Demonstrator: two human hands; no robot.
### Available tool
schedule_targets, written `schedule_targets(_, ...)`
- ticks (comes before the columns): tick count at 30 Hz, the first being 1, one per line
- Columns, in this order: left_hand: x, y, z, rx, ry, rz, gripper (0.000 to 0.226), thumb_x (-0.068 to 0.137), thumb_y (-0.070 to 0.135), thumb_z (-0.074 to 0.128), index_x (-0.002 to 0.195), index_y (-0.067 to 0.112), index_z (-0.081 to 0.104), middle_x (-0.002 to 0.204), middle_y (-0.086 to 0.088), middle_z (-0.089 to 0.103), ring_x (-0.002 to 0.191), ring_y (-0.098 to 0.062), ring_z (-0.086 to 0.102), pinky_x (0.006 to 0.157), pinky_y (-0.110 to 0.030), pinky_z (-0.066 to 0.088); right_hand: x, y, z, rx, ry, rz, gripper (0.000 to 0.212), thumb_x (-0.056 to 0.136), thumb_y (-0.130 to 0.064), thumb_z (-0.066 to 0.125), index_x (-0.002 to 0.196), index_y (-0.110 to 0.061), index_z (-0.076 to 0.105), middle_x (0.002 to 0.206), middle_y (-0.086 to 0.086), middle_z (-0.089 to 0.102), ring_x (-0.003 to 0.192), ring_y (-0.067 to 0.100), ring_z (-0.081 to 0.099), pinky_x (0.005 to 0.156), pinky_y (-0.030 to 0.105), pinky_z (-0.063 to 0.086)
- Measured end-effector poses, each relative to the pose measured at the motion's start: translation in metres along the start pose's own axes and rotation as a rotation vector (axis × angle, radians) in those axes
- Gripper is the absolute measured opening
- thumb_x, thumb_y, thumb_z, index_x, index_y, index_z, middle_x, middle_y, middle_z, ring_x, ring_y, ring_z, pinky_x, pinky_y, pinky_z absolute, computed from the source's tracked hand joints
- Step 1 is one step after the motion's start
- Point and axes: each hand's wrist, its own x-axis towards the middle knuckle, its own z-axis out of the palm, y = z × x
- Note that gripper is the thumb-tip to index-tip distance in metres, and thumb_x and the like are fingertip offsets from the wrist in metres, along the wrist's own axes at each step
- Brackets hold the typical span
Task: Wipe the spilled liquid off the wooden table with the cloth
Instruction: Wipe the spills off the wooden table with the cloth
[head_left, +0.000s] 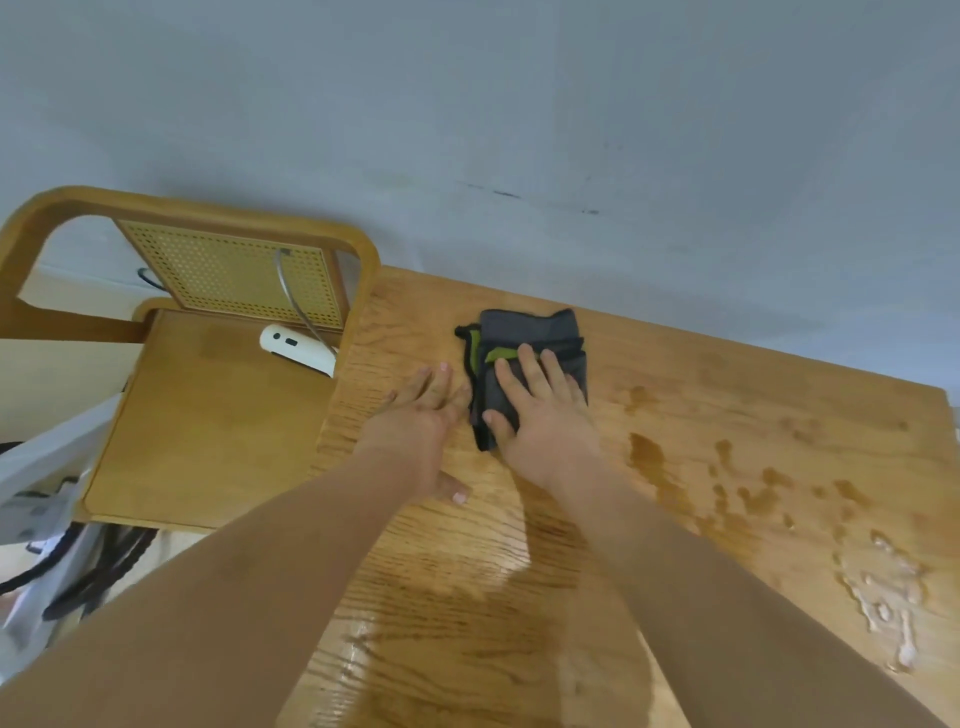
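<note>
Cloth: the folded grey cloth (530, 332) with the green edge lies on the far side of the wooden table (727, 374), to the left of the wet patch.
Right hand: our right hand (545, 421) lies flat on the cloth with the fingers straight, pressing it down and not clutching it.
Left hand: our left hand (421, 421) rests flat on bare wood just beside the cloth, fingers spread, holding nothing.
Spill: the spilled liquid (647, 452) runs as a brownish streak to the right of the cloth, then breaks into drops toward the right edge, and the near part of the table looks glossy too.
Step in hand: we judge the wipe has barely reached the liquid, so most of it is left.
How to do it well: we should keep the palm flat and the pressure even, and slide the cloth right into the streak in overlapping passes.
Direction: we had better draw the drops inward from the right edge, not push them off it.
Watch for: the fold may open under the hand, and a soaked face will only smear, so we turn it over.
Left hand's job: it can steady us on the dry wood.
</note>
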Motion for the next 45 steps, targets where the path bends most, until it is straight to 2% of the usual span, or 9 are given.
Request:
schedule_targets(6,-0.002,0.02,-0.015,0.084,-0.059,-0.101,0.136,0.069,0.066,0.084,0.163,0.028,-0.006,0.169,-0.004,-0.024,0.157,-0.027,-0.015,0.128,-0.048,0.01,-0.091,0.006,0.04,-0.022,-0.076,-0.05,0.067,0.106,-0.058,0.024,0.163,-0.035,-0.003,0.168,-0.006,-0.026,0.154,0.02,-0.028,0.127,0.046,-0.007)
schedule_targets(10,-0.003,0.062,-0.028,0.203,-0.021,-0.146,0.113,0.084,0.032,0.081,0.164,0.014,0.004,0.169,-0.012,-0.022,0.157,-0.034,-0.014,0.128,-0.053,0.006,-0.138,0.035,0.048,-0.044,-0.144,-0.132,0.066,0.107,-0.056,0.028,0.164,-0.034,0.004,0.169,-0.007,-0.022,0.154,0.02,-0.025,0.128,0.046,-0.004)
schedule_targets(12,0.002,0.085,-0.036,0.229,-0.026,-0.108,0.111,0.085,0.025,0.08,0.164,0.013,0.003,0.168,-0.014,-0.026,0.156,-0.036,-0.014,0.128,-0.053,0.007,-0.154,0.057,0.053,-0.071,-0.144,-0.199,0.065,0.105,-0.056,0.03,0.163,-0.034,0.015,0.171,-0.006,-0.011,0.157,0.022,-0.015,0.128,0.048,0.005)
schedule_targets(15,0.016,0.108,-0.038,0.257,-0.163,-0.072,0.141,0.072,0.045,0.091,0.162,0.012,-0.012,0.166,-0.016,-0.027,0.156,-0.039,-0.011,0.126,-0.053,0.019,-0.166,0.094,0.056,-0.163,-0.133,-0.26,0.063,0.099,-0.059,0.028,0.156,-0.035,0.038,0.17,-0.004,0.016,0.157,0.024,0.01,0.123,0.047,0.027)
schedule_targets(18,0.024,0.112,-0.03,0.276,-0.213,-0.097,0.159,0.062,0.055,0.094,0.157,0.009,-0.025,0.164,-0.016,-0.032,0.155,-0.039,-0.017,0.124,-0.049,0.027,-0.155,0.124,0.043,-0.181,-0.223,-0.357,0.064,0.102,-0.063,0.029,0.161,-0.044,0.011,0.167,-0.015,-0.019,0.153,0.012,-0.025,0.125,0.039,-0.007)
schedule_targets(20,0.024,0.108,-0.03,0.256,-0.206,-0.093,0.159,0.063,0.05,0.095,0.157,0.013,-0.028,0.163,-0.012,-0.037,0.155,-0.035,-0.021,0.125,-0.045,0.027,-0.14,0.135,0.026,-0.159,-0.238,-0.375,0.065,0.103,-0.064,0.031,0.16,-0.047,0.004,0.163,-0.02,-0.027,0.15,0.008,-0.032,0.12,0.033,-0.017)
schedule_targets(32,0.027,0.092,-0.016,0.229,-0.149,-0.071,0.156,0.065,0.043,0.095,0.156,0.024,-0.03,0.161,-0.002,-0.041,0.154,-0.026,-0.025,0.125,-0.043,0.027,0.009,0.153,-0.035,-0.027,-0.051,0.022,0.068,0.103,-0.064,0.027,0.162,-0.042,0.001,0.169,-0.01,-0.021,0.156,0.015,-0.02,0.128,0.045,-0.001)
schedule_targets(40,0.016,0.099,-0.021,0.214,-0.136,-0.082,0.155,0.066,0.038,0.096,0.157,0.022,-0.028,0.163,-0.005,-0.038,0.155,-0.029,-0.022,0.126,-0.043,0.025,-0.105,0.114,0.022,-0.005,-0.032,0.062,0.065,0.105,-0.059,0.014,0.162,-0.036,-0.009,0.166,-0.005,-0.031,0.152,0.02,-0.031,0.128,0.044,-0.006)
schedule_targets(45,0.012,0.099,-0.026,0.221,-0.147,-0.042,0.16,0.06,0.063,0.091,0.158,0.018,-0.027,0.164,-0.009,-0.035,0.154,-0.032,-0.025,0.126,-0.041,0.011,-0.17,0.092,0.044,-0.03,-0.155,0.056,0.065,0.106,-0.058,0.016,0.161,-0.037,-0.012,0.162,-0.007,-0.037,0.149,0.019,-0.036,0.127,0.043,-0.009)
